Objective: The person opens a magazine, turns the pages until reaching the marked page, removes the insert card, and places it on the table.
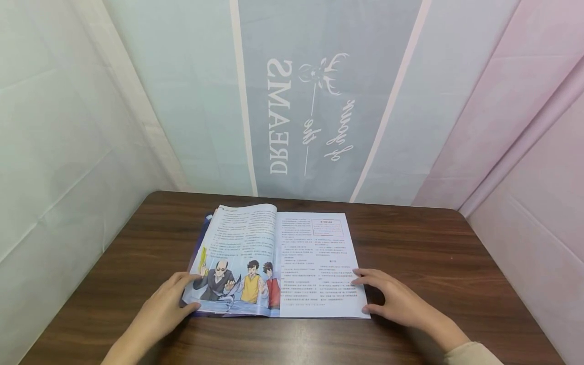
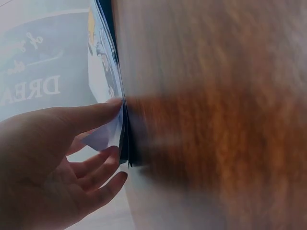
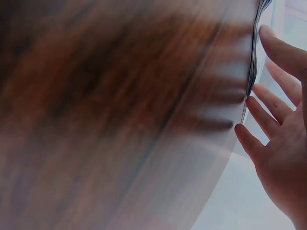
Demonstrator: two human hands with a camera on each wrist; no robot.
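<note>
Left hand: your left hand (image 1: 171,299) sits at the near left corner of the open magazine (image 1: 274,261), thumb on top of the illustrated page and fingers spread loosely along the edge; in the left wrist view the thumb (image 2: 93,115) lies on the top sheet and the fingers (image 2: 98,165) reach at the stack's edge, lightly curled about the corner (a loose pinch, not a firm grip).

Right hand: your right hand (image 1: 392,299) lies flat and relaxed on the lower right corner of the text page, fingers straight and fanned; the right wrist view shows the fingertips (image 3: 261,108) touching the page edges, holding nothing.

Magazine: it lies open directly between your two hands, just ahead of both; the left page arches up a little near the spine.

Step in hand: by the look of it you are steadying the spread and working the left corner, likely to lift or settle a page.

Next move: it would call for separating one sheet with the thumb while the right palm keeps the far page down.

Pose: both forearms come in from the near edge, wrists low, palms down.

Bench: the dark wood bench (image 1: 456,253) runs out beyond both hands.

Beyond: a pale printed curtain (image 1: 310,101) hangs behind the bench.
</note>
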